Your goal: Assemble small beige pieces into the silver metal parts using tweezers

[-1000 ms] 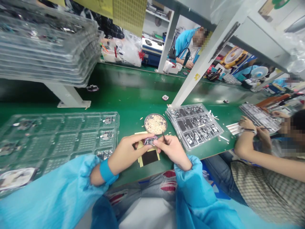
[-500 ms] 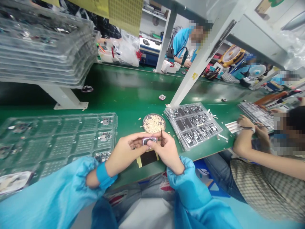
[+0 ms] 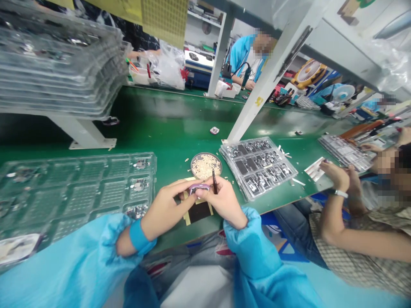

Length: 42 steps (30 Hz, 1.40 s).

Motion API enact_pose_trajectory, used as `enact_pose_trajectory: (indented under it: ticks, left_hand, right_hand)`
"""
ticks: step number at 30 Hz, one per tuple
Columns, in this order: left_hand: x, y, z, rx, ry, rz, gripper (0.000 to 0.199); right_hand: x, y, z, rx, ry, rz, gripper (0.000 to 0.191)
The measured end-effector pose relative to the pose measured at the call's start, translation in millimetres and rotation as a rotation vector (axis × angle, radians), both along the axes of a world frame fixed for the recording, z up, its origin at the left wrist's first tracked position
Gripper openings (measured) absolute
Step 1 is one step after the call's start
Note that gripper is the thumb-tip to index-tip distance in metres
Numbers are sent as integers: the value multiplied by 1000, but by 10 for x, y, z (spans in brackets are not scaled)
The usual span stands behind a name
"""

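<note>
My left hand (image 3: 165,207) is closed around a small purple-rimmed device housing (image 3: 199,187) with electronic parts inside. The fingers of my right hand (image 3: 226,203) grip dark tweezers (image 3: 215,182), tip pointing up, while its thumb presses at the housing's near edge. Beneath both hands lies a black mat (image 3: 199,212) edged with yellow tape. Just beyond them sits a round dish (image 3: 192,164) full of tiny pale pieces, a few scattered around it.
At left are a clear compartment tray (image 3: 102,188) with some circuit boards and a tall tray stack (image 3: 64,90) on a shelf. Filled trays (image 3: 263,167) lie right of the dish, beside a slanted post (image 3: 257,98). A co-worker's arms (image 3: 337,205) are further right.
The housing has tipped so more of its purple side shows. The tweezers have tilted and shifted slightly left. The co-worker on the right has moved their hands and arms.
</note>
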<state>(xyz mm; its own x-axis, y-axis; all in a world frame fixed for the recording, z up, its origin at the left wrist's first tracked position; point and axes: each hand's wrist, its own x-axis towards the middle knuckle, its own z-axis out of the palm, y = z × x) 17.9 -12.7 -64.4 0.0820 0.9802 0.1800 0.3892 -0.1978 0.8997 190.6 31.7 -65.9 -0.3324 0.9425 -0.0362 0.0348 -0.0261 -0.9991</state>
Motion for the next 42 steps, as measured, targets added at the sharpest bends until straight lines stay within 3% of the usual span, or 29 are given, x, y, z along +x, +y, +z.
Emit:
enact_pose_trajectory:
  ticks: [6, 12, 22, 25, 28, 32, 35, 42]
  left_hand:
    - [-15, 15, -65, 15, 38, -7, 37]
    - [-28, 19, -64, -100, -136, 2, 35]
    - [20, -22, -8, 10, -26, 124, 29]
    - [20, -13, -17, -26, -34, 104, 29]
    - [22, 0, -42, -29, -17, 76, 27]
    - [25, 4, -87, 7, 48, 77, 28]
    - [30, 0, -108, 9, 65, 73, 26]
    - [35, -13, -130, 57, 120, 38, 26]
  right_hand:
    - [-34, 38, -75, -79, 121, -7, 42]
    - [-59, 71, -46, -51, 48, 39, 33]
    - [-145, 27, -78, 53, -36, -48, 31]
    - [-67, 34, -56, 161, -179, -44, 30]
    - [53, 44, 6, 371, -276, -72, 28]
    - [156, 59, 63, 612, -242, 50, 11]
    - [174, 54, 35, 668, -258, 94, 11]
    - [178, 37, -79, 680, -286, 50, 9]
